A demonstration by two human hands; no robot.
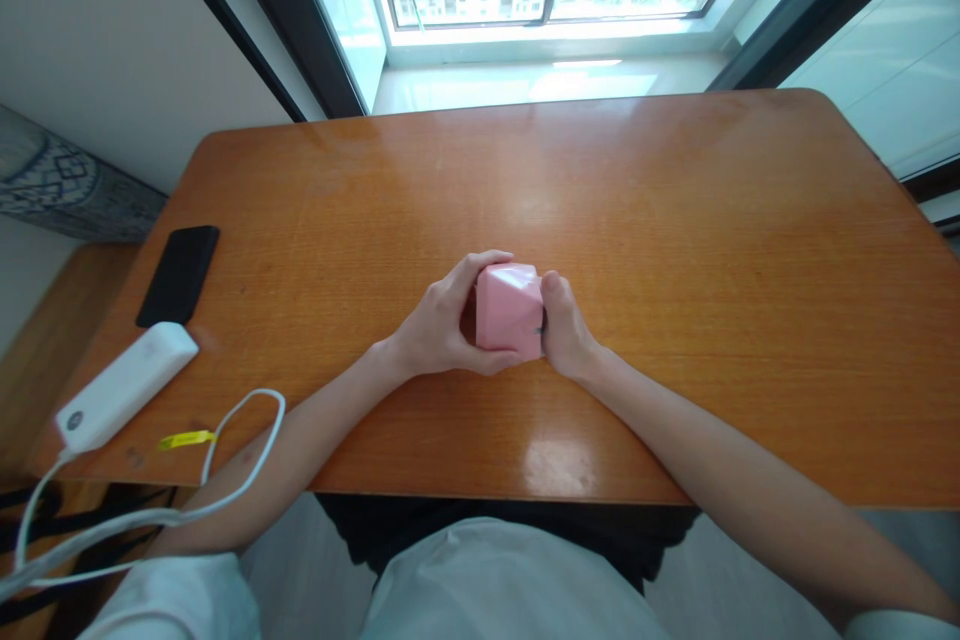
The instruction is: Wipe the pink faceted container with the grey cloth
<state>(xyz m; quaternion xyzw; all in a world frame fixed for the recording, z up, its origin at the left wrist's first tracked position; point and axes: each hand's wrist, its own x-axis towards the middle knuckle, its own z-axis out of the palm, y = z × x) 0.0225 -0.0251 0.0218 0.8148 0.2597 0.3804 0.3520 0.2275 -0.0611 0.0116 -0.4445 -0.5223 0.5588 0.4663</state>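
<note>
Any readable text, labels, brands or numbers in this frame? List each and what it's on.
No legible text anywhere in the head view.
Yellow tag on the white cable: any print is too small to read.
White power bank: round mark at its near end, blurred, unreadable.
Black phone: blank.
Pink folded-paper shape, held between left hand and right hand: no print.

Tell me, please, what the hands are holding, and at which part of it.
Both hands hold a pink faceted paper shape over the wooden table. The left hand grips its left side, the right hand its right side.
</note>
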